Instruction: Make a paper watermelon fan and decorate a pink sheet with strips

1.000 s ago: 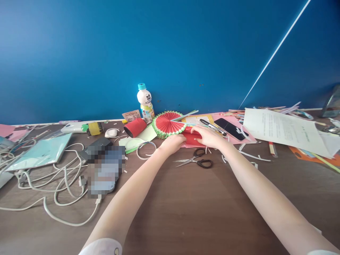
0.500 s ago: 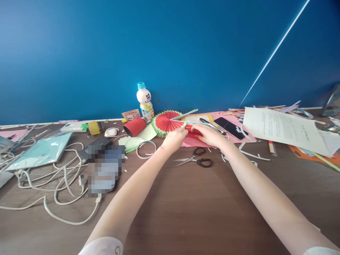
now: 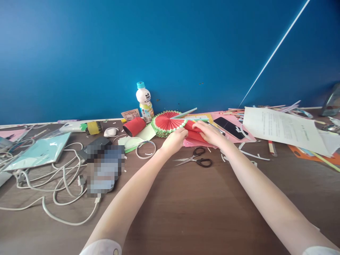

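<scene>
Both hands are closed on a piece of red paper [image 3: 194, 134] that looks curled or folded between them. My left hand [image 3: 174, 140] pinches its left end, fingertips pressed together. From the right, my right hand [image 3: 208, 132] has its fingers bent over the paper's other end. Just behind my left hand lies a round pleated paper fan [image 3: 168, 122], red in the middle with a green and white zigzag rim. Thin pale green strips [image 3: 186, 113] rest across the fan. Below the hands, scissors [image 3: 195, 158] with black handles lie on the table, blades pointing left.
A bottle [image 3: 145, 101] stands against the blue wall, beside a red cylinder [image 3: 134, 126]. A roll of tape [image 3: 146, 149] lies nearer. Left are a blurred phone [image 3: 106, 170] and tangled white cables [image 3: 63, 184]. Right are a dark phone [image 3: 230, 127] and a printed sheet [image 3: 281, 129].
The red paper between my hands now shows more of its surface and sits higher, against the fan's right edge. My right fingers have shifted slightly. The scissors have not moved.
</scene>
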Motion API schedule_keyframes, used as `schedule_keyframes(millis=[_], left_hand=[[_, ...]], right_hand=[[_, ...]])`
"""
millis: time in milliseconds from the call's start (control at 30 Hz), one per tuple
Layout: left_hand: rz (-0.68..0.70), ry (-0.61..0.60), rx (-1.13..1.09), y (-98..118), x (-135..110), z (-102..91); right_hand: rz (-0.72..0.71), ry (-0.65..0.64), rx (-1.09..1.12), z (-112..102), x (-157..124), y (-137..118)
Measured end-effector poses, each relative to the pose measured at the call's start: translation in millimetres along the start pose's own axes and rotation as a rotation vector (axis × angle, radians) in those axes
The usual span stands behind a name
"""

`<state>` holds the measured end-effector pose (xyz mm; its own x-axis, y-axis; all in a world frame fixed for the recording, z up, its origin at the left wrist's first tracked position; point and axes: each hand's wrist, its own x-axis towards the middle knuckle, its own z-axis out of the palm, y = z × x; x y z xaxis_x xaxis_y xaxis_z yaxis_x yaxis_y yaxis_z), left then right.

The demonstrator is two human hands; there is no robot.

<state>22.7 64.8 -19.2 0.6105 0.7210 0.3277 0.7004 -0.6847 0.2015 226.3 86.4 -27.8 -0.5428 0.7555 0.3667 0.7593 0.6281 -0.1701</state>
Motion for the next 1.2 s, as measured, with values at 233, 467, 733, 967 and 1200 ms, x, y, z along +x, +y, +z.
schedule_keyframes(millis=[233, 467, 733, 967, 1200], left_hand=[[-0.023, -0.018, 0.061, 5.0, -2.5, -1.7], [0.046, -0.094, 0.193, 23.1, 12.8, 0.6], [-0.006, -0.175, 0.245, 27.3, 17.3, 4.7], [-0.062, -0.135, 0.216, 28.1, 16.4, -3.6], [-0.029, -0.095, 0.194, 31.1, 7.1, -14.1]], right_hand=[[0.015, -0.004, -0.009, -4.1, -0.8, -4.3], [0.066, -0.032, 0.004, -3.8, -1.6, -5.2], [0.051, -0.047, -0.173, 0.4, -2.7, -3.0], [0.048, -0.057, -0.321, -1.9, 2.7, -2.1], [0.018, -0.067, -0.442, -9.8, 4.9, -7.1]])
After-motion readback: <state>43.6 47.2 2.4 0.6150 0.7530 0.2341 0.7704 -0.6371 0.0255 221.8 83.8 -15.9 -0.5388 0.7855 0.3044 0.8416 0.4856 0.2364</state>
